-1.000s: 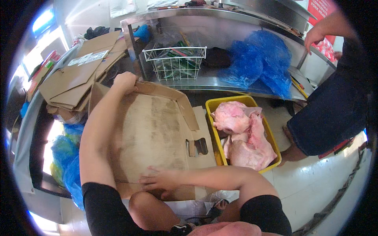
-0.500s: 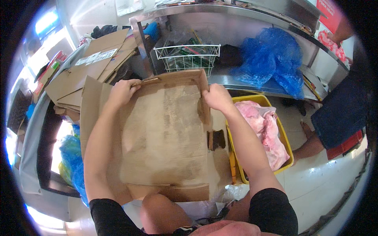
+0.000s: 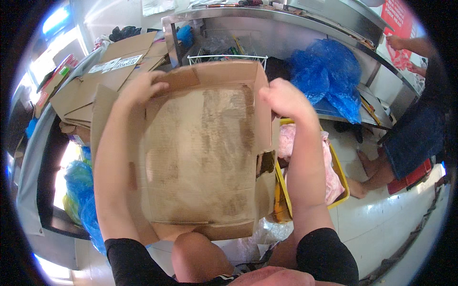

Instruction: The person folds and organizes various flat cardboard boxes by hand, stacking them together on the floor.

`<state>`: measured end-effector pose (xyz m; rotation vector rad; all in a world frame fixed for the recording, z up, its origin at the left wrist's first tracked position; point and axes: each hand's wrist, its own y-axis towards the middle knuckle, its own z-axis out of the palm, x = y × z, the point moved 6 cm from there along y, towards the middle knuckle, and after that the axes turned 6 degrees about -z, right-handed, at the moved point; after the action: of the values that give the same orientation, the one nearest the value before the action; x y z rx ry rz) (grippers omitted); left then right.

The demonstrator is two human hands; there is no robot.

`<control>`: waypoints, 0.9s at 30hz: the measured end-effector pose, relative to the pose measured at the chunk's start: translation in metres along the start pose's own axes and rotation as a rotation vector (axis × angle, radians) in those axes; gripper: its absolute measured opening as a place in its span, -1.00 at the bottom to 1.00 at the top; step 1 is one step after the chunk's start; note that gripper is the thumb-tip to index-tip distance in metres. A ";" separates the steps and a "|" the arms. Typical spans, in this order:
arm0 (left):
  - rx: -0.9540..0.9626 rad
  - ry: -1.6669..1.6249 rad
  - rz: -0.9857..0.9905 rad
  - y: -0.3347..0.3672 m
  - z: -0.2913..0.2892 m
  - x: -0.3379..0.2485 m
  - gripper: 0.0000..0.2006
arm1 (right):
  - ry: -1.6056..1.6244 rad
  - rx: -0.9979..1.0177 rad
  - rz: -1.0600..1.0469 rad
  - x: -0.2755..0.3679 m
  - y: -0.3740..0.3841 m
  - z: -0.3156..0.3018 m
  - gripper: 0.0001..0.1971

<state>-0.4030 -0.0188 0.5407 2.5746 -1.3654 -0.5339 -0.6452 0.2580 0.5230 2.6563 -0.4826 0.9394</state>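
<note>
A brown cardboard box (image 3: pixel 200 157) with dark stains on its bottom stands over my knees, its inside facing me and its walls raised. My left hand (image 3: pixel 142 89) is at the far left corner, its fingers curled over the wall and slightly blurred. At the far right corner my right hand (image 3: pixel 288 98) is closed on the top of the side wall. A cut-out hand hole shows lower on that right wall. The box's left flap stands out beyond my left forearm.
Right of the box, a yellow tub (image 3: pixel 339 174) holds pale pink raw meat (image 3: pixel 334 167), partly behind my right arm. Flattened cardboard (image 3: pixel 90 88) is stacked at left. Under a steel table (image 3: pixel 281 14) are a white wire basket (image 3: pixel 226 58) and blue plastic (image 3: pixel 329 76). Another person stands at right.
The box's far wall has risen and now hides most of the wire basket. My right hand has moved up and right with its wall; my left hand has shifted slightly up. The other person's hands moved.
</note>
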 end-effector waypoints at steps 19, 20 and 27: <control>0.383 -0.217 -0.017 -0.048 0.034 -0.045 -0.44 | 2.132 0.230 -0.032 0.006 0.046 0.203 -0.43; 0.459 -0.258 0.016 -0.037 0.055 -0.037 -0.39 | 2.034 0.235 -0.020 0.003 0.044 0.204 -0.32; 0.424 0.347 -0.153 -0.085 0.239 -0.031 -0.30 | 0.319 0.079 0.192 -0.150 0.027 0.192 -0.56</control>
<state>-0.4484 0.0573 0.3013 2.9301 -1.2735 0.2087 -0.6605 0.1950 0.2866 2.4908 -0.6412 1.4362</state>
